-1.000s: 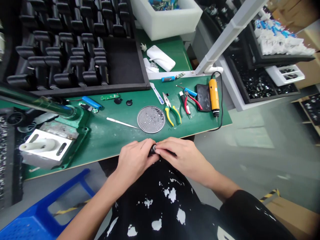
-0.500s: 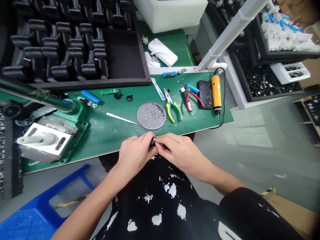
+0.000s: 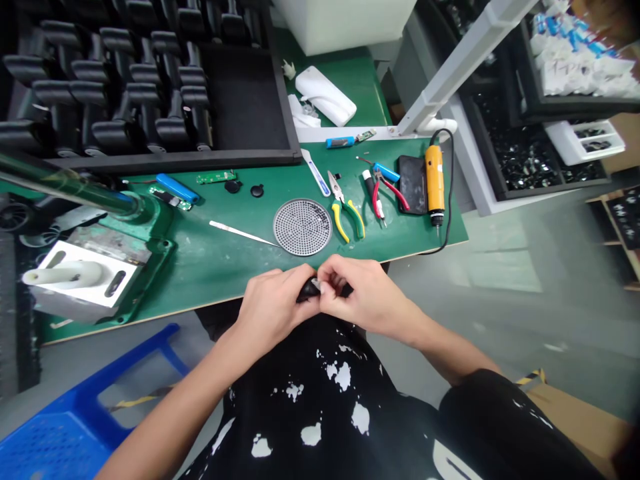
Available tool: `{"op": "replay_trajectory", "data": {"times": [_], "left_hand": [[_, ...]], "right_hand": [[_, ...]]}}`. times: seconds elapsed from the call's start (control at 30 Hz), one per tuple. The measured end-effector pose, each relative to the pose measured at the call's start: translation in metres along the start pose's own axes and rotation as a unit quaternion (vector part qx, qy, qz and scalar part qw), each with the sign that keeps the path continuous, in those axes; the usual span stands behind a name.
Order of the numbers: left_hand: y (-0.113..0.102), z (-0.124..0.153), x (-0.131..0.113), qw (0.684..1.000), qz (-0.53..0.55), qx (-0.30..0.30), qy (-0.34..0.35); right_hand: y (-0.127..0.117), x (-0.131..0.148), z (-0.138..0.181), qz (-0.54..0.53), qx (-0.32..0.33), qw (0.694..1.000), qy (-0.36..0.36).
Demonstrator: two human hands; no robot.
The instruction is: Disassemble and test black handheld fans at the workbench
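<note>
Just off the front edge of the bench, my left hand is closed round a small black glossy part, mostly hidden by my fingers. My right hand pinches at the right end of that part, thumb against forefinger. A small pale or silvery bit shows at the pinch; its kind is too small to make out. Directly beyond my hands lies a round grey perforated disc, with small dark pieces at its upper right. A thin metal strip rests to its left, and yellow-green pliers lie to its right.
A black tray of black handle-shaped housings stands at the back left. A green press occupies the left end. Red cutters, a utility knife and a corded yellow screwdriver lie beyond. A blue stool is lower left.
My right fingers have curled and shifted slightly up and right, showing more of the black part. The left hand keeps its hold. The whole view has shifted a little.
</note>
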State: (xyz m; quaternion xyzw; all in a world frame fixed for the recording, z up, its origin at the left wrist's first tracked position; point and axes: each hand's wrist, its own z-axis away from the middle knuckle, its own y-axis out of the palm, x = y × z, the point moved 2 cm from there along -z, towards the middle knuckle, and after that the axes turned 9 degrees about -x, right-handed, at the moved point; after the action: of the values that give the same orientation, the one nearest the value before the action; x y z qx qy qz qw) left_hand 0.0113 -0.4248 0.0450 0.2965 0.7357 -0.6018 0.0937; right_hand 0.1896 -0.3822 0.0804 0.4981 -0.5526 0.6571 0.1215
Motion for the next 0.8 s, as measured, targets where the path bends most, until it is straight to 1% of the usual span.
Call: {"op": "replay_trajectory", "data": {"times": [0.07, 0.13, 0.23, 0.3, 0.37, 0.4, 0.47, 0.53, 0.57, 0.6, 0.7, 0.73, 0.8], "left_hand": [[0.001, 0.002, 0.004, 0.999, 0.026, 0.009, -0.026], [0.001, 0.003, 0.007, 0.999, 0.027, 0.016, -0.039], [-0.002, 0.004, 0.01, 0.999, 0.004, 0.019, -0.03], [-0.005, 0.003, 0.009, 1.0, -0.017, 0.011, -0.02], [-0.008, 0.003, 0.009, 0.999, -0.04, 0.0, -0.006], [-0.009, 0.003, 0.008, 0.999, -0.053, -0.006, 0.002], [-0.011, 0.003, 0.006, 0.997, -0.075, -0.018, 0.016], [-0.012, 0.004, 0.005, 0.995, -0.092, -0.033, 0.018], [-0.012, 0.004, 0.004, 0.994, -0.097, -0.044, 0.015], [-0.012, 0.005, 0.004, 0.993, -0.098, -0.057, 0.009], [-0.011, 0.007, 0.004, 0.991, -0.078, -0.108, -0.001], [-0.011, 0.008, 0.004, 0.99, -0.066, -0.127, -0.001], [-0.012, 0.009, 0.005, 0.987, -0.039, -0.157, 0.004]], "right_hand": [[0.001, 0.0, 0.001, -0.037, 0.002, 0.999, 0.024], [0.002, -0.002, 0.002, -0.073, 0.001, 0.997, 0.038], [0.005, -0.009, 0.001, -0.147, 0.016, 0.986, 0.079], [0.008, -0.014, -0.001, -0.193, 0.039, 0.974, 0.111], [0.01, -0.015, -0.001, -0.192, 0.035, 0.974, 0.114], [0.011, -0.014, -0.001, -0.163, 0.019, 0.982, 0.093], [0.013, -0.008, 0.001, -0.049, -0.022, 0.998, 0.009], [0.016, 0.001, 0.006, 0.073, -0.047, 0.992, -0.092], [0.018, 0.005, 0.007, 0.117, -0.053, 0.983, -0.128], [0.019, 0.008, 0.008, 0.146, -0.063, 0.976, -0.148], [0.021, 0.015, 0.006, 0.161, -0.106, 0.969, -0.155], [0.021, 0.016, 0.003, 0.145, -0.122, 0.971, -0.146], [0.019, 0.018, -0.003, 0.076, -0.143, 0.98, -0.117]]}}
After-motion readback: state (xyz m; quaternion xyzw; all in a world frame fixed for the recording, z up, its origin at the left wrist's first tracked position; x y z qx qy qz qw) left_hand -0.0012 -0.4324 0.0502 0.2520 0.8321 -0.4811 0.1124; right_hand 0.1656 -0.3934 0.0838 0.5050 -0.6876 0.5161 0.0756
